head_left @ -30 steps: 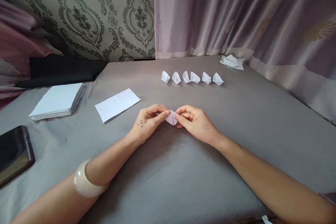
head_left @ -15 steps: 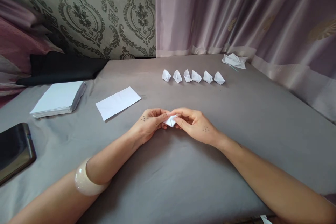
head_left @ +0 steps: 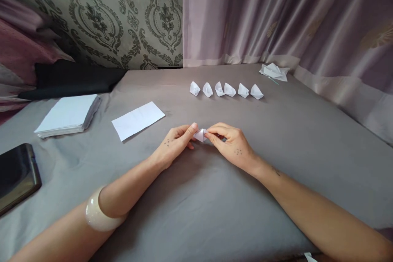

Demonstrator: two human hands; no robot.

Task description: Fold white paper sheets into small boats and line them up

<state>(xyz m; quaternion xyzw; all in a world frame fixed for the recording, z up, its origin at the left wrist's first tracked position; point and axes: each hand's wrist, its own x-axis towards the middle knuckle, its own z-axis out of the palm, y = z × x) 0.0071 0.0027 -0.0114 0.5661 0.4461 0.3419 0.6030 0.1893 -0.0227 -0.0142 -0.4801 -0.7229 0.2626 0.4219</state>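
Observation:
A small piece of folded white paper (head_left: 200,135) is between my two hands, above the grey cloth. My right hand (head_left: 231,141) pinches its right edge with thumb and forefinger. My left hand (head_left: 175,141) holds its left side, with the thumb raised along the edge and the fingers partly hidden behind. Farther back, several folded paper boats (head_left: 229,89) stand in a row. To the left of my left hand lies a flat white paper sheet (head_left: 138,120).
A thick stack of white paper (head_left: 68,114) lies at the left, with a dark phone (head_left: 18,178) nearer to me. At the back right, folded papers (head_left: 274,71) lie by a thin stick (head_left: 273,80). Curtains (head_left: 245,16) hang behind the grey cloth (head_left: 196,213).
The folded paper has turned and moved slightly up and away from me. My left thumb has lifted off its front face; my right fingers now pinch its right edge.

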